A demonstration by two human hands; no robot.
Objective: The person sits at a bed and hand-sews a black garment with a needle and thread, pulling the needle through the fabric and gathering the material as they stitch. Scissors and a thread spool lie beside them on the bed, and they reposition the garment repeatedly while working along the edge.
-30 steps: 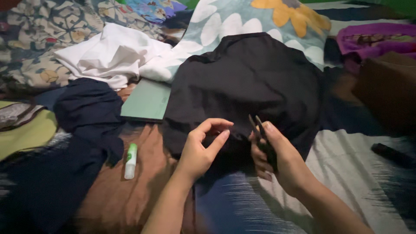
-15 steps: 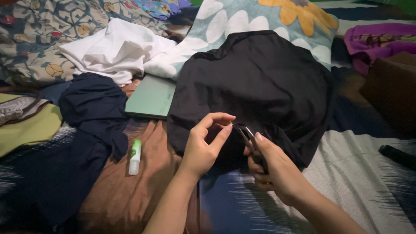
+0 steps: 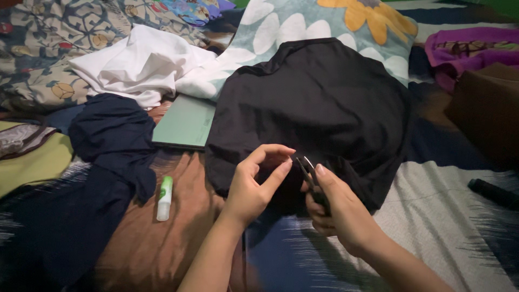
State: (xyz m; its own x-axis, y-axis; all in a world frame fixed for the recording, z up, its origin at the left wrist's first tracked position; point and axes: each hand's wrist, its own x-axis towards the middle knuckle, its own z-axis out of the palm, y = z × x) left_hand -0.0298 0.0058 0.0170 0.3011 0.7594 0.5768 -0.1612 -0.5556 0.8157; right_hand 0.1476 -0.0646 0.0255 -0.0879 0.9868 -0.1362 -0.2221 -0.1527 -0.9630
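A black garment (image 3: 313, 103) lies spread over a bed. My left hand (image 3: 254, 184) pinches its near edge between thumb and forefinger. My right hand (image 3: 338, 211) grips a small pair of scissors (image 3: 309, 172), blades slightly apart and pointing up at the cloth just right of my left fingertips. The two hands are a few centimetres apart at the garment's hem.
A white tube with a green cap (image 3: 164, 198) lies left of my left arm. A dark blue garment (image 3: 108, 140), a white cloth (image 3: 140, 65), a green flat case (image 3: 184, 123), a flowered pillow (image 3: 335, 21), a brown bag (image 3: 486, 108) and a black remote-like object (image 3: 492, 192) surround the work spot.
My right hand has moved the scissors left toward my left hand. The view has drifted so the garment sits slightly higher and closer.
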